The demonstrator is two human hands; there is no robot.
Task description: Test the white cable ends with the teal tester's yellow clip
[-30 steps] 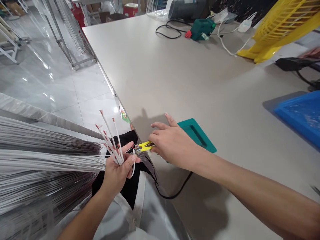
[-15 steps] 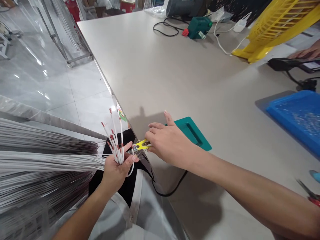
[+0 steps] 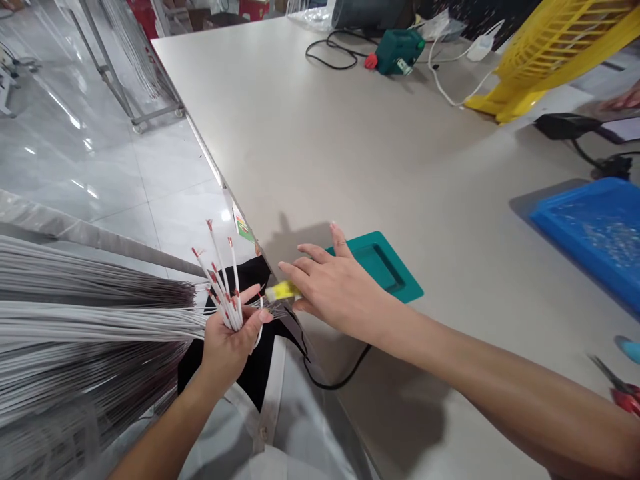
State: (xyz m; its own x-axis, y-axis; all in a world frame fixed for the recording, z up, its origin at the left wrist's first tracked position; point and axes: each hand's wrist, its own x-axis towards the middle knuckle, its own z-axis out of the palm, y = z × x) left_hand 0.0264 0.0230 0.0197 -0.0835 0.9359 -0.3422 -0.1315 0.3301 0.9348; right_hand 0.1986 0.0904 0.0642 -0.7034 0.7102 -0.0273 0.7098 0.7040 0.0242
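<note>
My left hand [image 3: 227, 343] is closed around a bunch of white cables [image 3: 231, 310], whose stripped ends show red inner wires and point upward. One cable [image 3: 261, 313] curls apart from the bunch near the left thumb, with red at its tip. My right hand [image 3: 340, 283] has its fingers round a small yellow wire stripper [image 3: 283, 291], blurred by motion, with its head just right of that cable's tip. The right index finger and thumb partly hide the tool. Beneath the right hand lies a green tray [image 3: 400, 280] on the table.
Long bundles of white cables [image 3: 100, 323] hang at the left, beside the table [image 3: 280, 120]. A blue tray [image 3: 590, 220] with small bits and red-handled scissors [image 3: 623, 393] lie at the right. A yellow fan [image 3: 540, 67] and a green device [image 3: 400, 50] stand at the back.
The left hand and its cables have shifted slightly left. The curled cable's tip, earlier at the stripper's head, now shows red and stands apart from it.
</note>
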